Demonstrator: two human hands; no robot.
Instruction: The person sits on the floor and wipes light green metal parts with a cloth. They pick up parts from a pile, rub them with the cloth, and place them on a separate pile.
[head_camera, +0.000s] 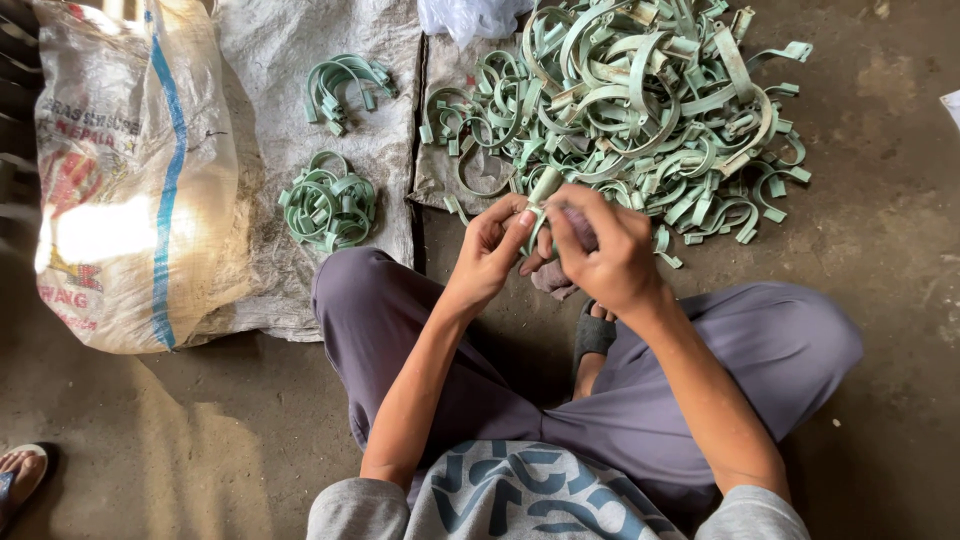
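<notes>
Seated cross-legged on the concrete floor (880, 250), both hands raised over the lap. Left hand (490, 250) pinching a pale green plastic clamp (541, 200) between thumb and fingertips, held upright just in front of the knees. Right hand (610, 255) curled closed around the same clamp from the other side, fingers folded over its lower end, apparently steadying it so the two hands can work against each other. Exact action of the fingers hidden by the knuckles.

Directly ahead, within easy reach, a big loose heap of green clamps (640, 110), tangled and overlapping, partly on a grey woven sack sheet (300, 100) spread flat, probably to keep parts off the dirt. Farther left on that sheet, two small separate clusters: one bundle (330, 205) near the left knee, another bundle (345, 85) beyond it, well apart from the main heap, seemingly sorted aside. At far left a stuffed white sack (130, 180) with a blue stripe, upright. Someone else's sandalled foot (20, 475) at the bottom left corner. Nothing between hands and heap.
</notes>
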